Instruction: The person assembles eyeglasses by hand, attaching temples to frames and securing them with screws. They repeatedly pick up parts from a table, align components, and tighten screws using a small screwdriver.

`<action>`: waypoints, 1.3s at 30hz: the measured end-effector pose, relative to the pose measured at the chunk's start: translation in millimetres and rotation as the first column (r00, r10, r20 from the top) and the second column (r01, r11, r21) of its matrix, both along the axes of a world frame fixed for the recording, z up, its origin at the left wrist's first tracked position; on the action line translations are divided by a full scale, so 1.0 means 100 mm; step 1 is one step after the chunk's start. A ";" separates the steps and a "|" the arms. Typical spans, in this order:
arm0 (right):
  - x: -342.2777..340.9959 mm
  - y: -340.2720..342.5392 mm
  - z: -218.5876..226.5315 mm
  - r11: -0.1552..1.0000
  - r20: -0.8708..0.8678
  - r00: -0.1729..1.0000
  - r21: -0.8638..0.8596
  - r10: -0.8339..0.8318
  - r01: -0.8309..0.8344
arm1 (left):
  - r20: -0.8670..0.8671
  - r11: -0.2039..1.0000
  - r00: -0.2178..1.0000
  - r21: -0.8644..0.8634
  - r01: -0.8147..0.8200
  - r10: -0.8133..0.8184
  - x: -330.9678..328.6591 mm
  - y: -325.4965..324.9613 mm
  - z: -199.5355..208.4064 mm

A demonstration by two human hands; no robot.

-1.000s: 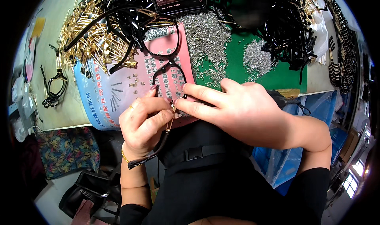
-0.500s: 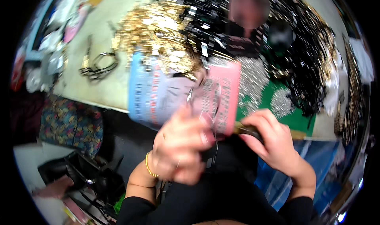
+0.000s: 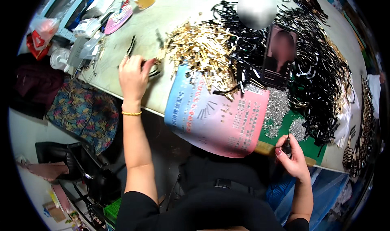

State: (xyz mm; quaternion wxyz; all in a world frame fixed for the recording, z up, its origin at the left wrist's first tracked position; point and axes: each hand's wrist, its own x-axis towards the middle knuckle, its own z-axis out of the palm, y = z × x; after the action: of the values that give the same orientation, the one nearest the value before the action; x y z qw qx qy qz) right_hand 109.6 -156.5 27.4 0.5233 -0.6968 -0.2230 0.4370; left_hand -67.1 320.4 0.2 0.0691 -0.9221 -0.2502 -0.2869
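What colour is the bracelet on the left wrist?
Gold. The bracelet shows best in the head view.

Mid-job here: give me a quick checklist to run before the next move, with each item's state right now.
1. Left hand over the bench, fingers on black strips: ok.
2. Firm grip on a strip: cannot tell, fingers hide it.
3. Right hand closed on the small dark tool: ok.
4. Gold clip pile within the left hand's reach: ok.
5. Pink and blue sheet flat on the bench: not ok, it overhangs the edge.
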 end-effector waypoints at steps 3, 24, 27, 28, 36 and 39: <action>0.00 -0.07 -0.12 0.982 -0.089 0.994 0.172 -0.061 0.076 | -0.072 1.000 0.997 -0.027 -0.003 0.001 -0.03 -0.11 -0.05; 0.73 -0.53 0.31 0.891 0.965 0.165 -0.253 0.204 0.376 | -0.257 0.963 0.929 -0.108 0.245 -0.265 0.67 -1.20 0.29; 0.90 -0.20 0.20 0.843 0.953 0.139 -0.304 0.270 0.444 | -0.187 0.931 0.919 -0.181 0.316 -0.348 0.70 -1.32 0.47; 0.93 -0.17 0.16 0.836 0.952 0.122 -0.306 0.282 0.456 | -0.160 0.936 0.940 -0.240 0.259 -0.301 0.70 -1.46 0.53; 1.08 -0.40 0.21 0.884 0.927 0.029 -0.367 0.375 0.289 | 0.422 0.252 0.905 -0.872 0.419 -0.045 0.39 -2.09 0.16; 1.09 -0.45 0.33 0.903 0.939 0.046 -0.341 0.341 0.262 | 0.484 0.071 0.874 -0.872 0.485 -0.034 0.44 -2.34 0.12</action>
State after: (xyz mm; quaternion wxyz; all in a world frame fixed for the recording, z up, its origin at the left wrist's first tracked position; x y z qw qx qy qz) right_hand 218.9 -201.5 60.3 0.0420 -0.8897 -0.4397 -0.1159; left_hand -23.5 86.9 12.5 -0.6517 -0.6976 -0.2101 -0.2108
